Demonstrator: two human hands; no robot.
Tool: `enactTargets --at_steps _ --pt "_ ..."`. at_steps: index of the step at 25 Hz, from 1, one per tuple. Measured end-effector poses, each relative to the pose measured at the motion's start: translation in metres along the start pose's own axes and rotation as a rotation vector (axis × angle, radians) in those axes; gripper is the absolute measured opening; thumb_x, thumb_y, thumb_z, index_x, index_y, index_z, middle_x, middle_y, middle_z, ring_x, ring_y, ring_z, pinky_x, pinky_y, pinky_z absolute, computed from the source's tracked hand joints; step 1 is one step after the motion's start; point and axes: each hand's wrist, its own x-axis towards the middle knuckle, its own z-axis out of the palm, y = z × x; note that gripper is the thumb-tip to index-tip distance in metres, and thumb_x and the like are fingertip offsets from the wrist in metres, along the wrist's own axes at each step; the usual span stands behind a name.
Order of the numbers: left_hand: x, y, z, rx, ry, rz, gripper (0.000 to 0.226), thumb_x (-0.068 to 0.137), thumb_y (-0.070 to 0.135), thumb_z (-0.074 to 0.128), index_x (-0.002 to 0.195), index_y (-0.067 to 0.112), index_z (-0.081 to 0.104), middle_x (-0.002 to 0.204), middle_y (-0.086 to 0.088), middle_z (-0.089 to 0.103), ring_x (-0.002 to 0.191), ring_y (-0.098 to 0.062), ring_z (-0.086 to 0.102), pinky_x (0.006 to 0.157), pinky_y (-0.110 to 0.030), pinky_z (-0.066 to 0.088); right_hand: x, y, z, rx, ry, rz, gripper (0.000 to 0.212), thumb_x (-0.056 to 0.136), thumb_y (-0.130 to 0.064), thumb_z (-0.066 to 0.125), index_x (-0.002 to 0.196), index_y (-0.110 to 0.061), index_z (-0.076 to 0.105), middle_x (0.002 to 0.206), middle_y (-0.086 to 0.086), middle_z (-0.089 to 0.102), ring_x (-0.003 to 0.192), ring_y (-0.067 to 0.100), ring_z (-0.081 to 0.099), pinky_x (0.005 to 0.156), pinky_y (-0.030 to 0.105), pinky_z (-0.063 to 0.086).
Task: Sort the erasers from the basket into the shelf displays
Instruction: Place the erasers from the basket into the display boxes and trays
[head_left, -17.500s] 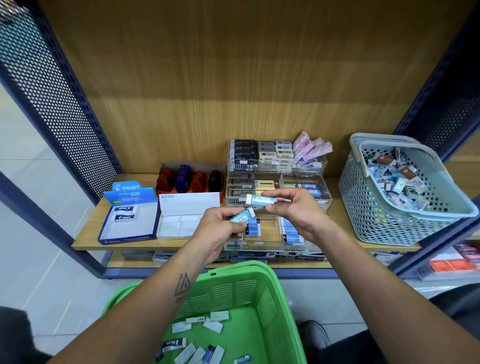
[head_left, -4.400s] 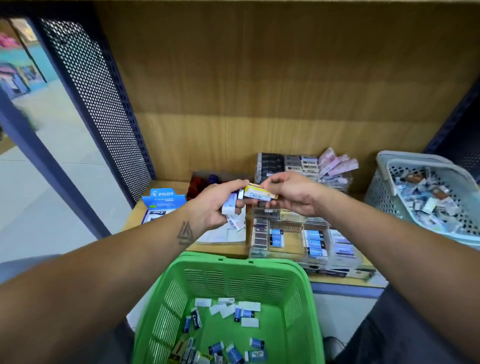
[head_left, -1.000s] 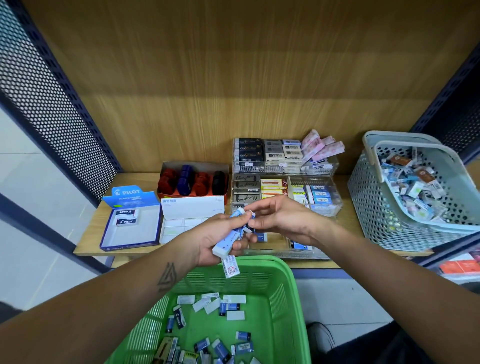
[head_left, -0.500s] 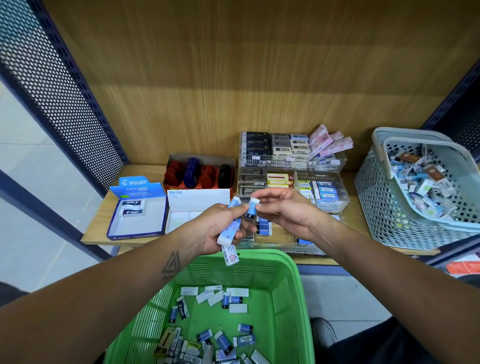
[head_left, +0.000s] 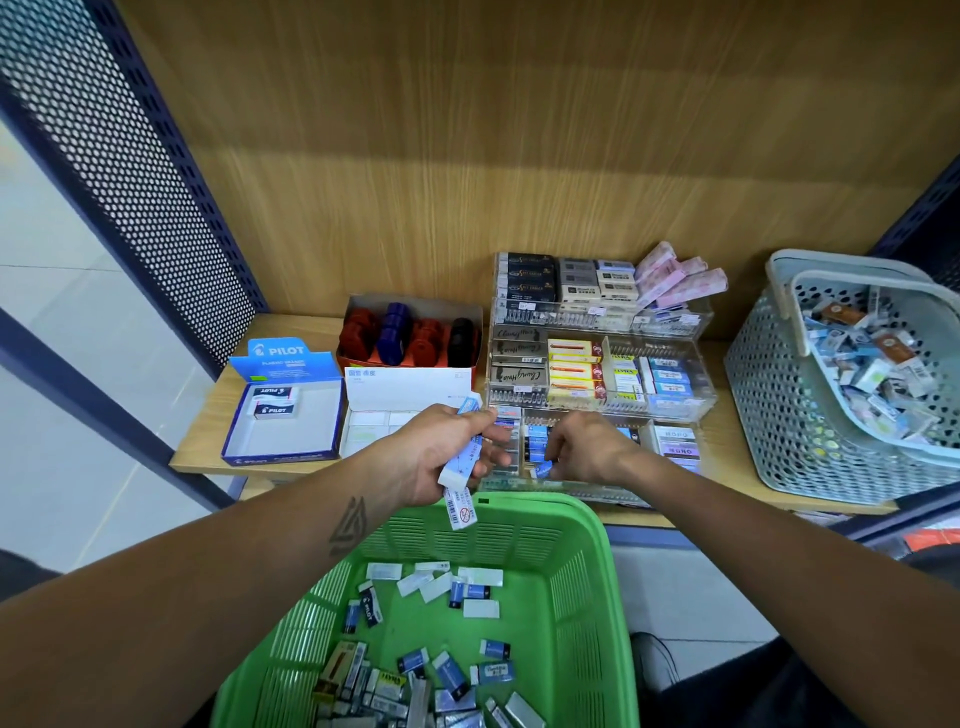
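Pinching small blue eraser (head_left: 543, 470), right hand (head_left: 587, 449) over clear acrylic tray (head_left: 613, 486)

On the shelf (head_left: 208, 441), from left to right: an open box (head_left: 283, 421) with one eraser in it, a flat box (head_left: 400, 410) with a stamp tray (head_left: 410, 338) behind it, the tiered display (head_left: 597, 364), and a basket (head_left: 810, 415) of erasers at the far right. Before the shelf and lower sits a second basket (head_left: 587, 597) with loose erasers (head_left: 431, 670) in it. Both hands (head_left: 431, 457) hover between this basket and the display's front tier, the right hand (head_left: 587, 449) at that tier.
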Motion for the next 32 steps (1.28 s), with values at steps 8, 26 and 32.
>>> enactTargets --at_steps 8,26,32 --pt "-0.002 -0.002 0.0 0.052 -0.012 -0.009 0.04 0.102 0.027 0.056 0.111 -0.01 0.067 0.07 -0.017 0.066 0.042 -0.016 0.043 0.04 -0.02 0.035 0.003 -0.008 0.014 -0.28 0.072 -0.056 0.022 0.089 -0.031 0.071 0.101 -0.018 0.059 0.11 0.003 0.059 0.094 0.021 0.057 0.078 0.03 0.046" --pt "-0.008 -0.006 -0.003 0.157 -0.103 0.005 0.019 0.09 0.002 0.068 0.106 -0.003 0.06 0.063 -0.017 0.06 0.035 -0.015 0.044 0.037 -0.016 0.032 -0.017 -0.023 -0.029 0.952 -0.062 -0.269 0.023 0.083 0.011 0.07 0.095 -0.008 0.071 0.079 0.011 0.067 0.071 0.019 0.063 0.078 0.037 0.054" --pt "-0.006 -0.007 -0.004 0.152 -0.069 0.053 0.026 0.092 0.009 0.07 0.108 -0.011 0.066 0.068 -0.022 0.063 0.034 -0.015 0.043 0.037 -0.017 0.035 -0.018 -0.03 -0.028 0.892 -0.074 -0.295 0.025 0.082 0.007 0.073 0.1 -0.01 0.073 0.084 0.01 0.069 0.076 0.014 0.064 0.074 0.025 0.055"
